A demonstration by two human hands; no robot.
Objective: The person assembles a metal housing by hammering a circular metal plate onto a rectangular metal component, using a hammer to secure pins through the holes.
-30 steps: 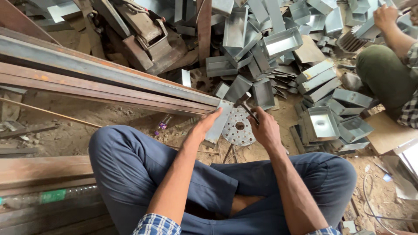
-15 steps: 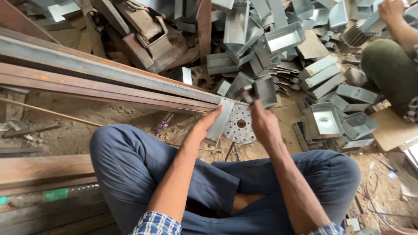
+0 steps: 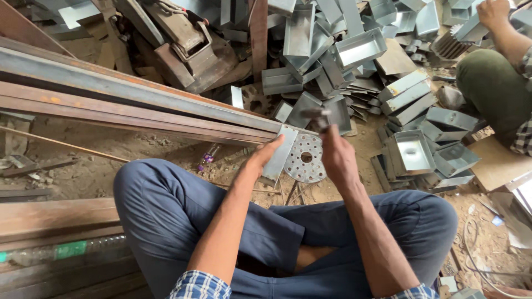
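I sit cross-legged on a dirt floor in blue trousers. My left hand [image 3: 261, 160] grips a flat grey metal piece [image 3: 280, 154], held upright against a round perforated steel disc [image 3: 304, 158] on the ground. My right hand [image 3: 337, 156] is closed around a hammer, its blurred dark head [image 3: 315, 114] raised above the disc and the metal piece.
Long rusty steel beams [image 3: 133, 102] run across the left. A heap of grey sheet-metal boxes [image 3: 354, 50] fills the back and right, with one open box [image 3: 413, 152] close by. Another person [image 3: 493, 83] in green trousers sits at the upper right. Wooden planks [image 3: 50, 213] lie at the lower left.
My right hand has lifted the hammer from near the disc to a raised position. The left hand keeps the metal piece in the same place.
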